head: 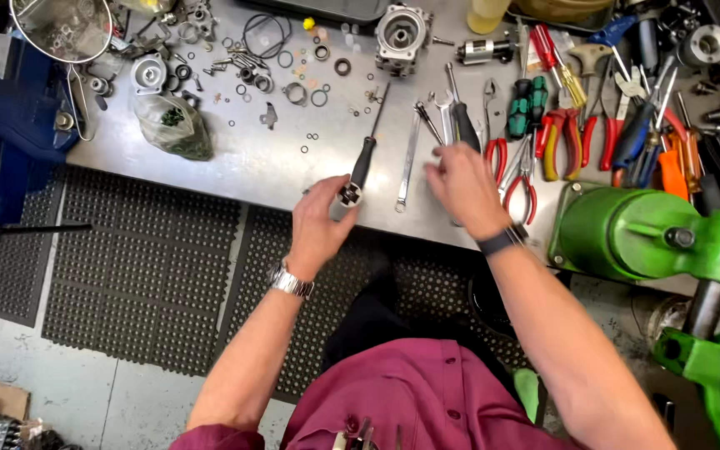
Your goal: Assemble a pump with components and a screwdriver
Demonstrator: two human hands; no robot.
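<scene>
Steel bench (235, 167): grey top, littered with small parts and hand tools; black perforated mats on floor below.
Left hand (320, 221): at near edge of bench, fingers curled shut around butt of black-handled screwdriver (363, 162).
Screwdriver position: centre of bench, butt at near edge inside left hand, thin shaft pointing away and slightly right, tip near grey metal housing (402, 35).
Screwdriver long axis: roughly near-to-far, tilted a little rightward.
Right hand (462, 185): hovers over tool row just right of screwdriver, fingers loosely bent and apart; clamped on anything or not — cannot tell, fingertips blurred.
Nearest to right hand: flat wrench (408, 162) lying near-to-far, between the two hands; a second black-handled driver (463, 123) just beyond the fingers; red-handled pliers (517, 171) touching or just under the hand's right side.
Nearer hand: left already on screwdriver; right nearer to wrench and pliers.
Counts: screwdriver in hand 1; wrenches near right hand at least 2, overlap makes it unsure; red-handled pliers and cutters about 4; green-and-black handles 2; metal housings 2, one large at far centre, one smaller at far left (148, 73).
Loose bits: many O-rings and washers at far left, too many and too small to count.
Other: plastic bag of green bits (175, 125) at left; blue vise (2, 125) far left; green machine (652, 237) at right.
</scene>
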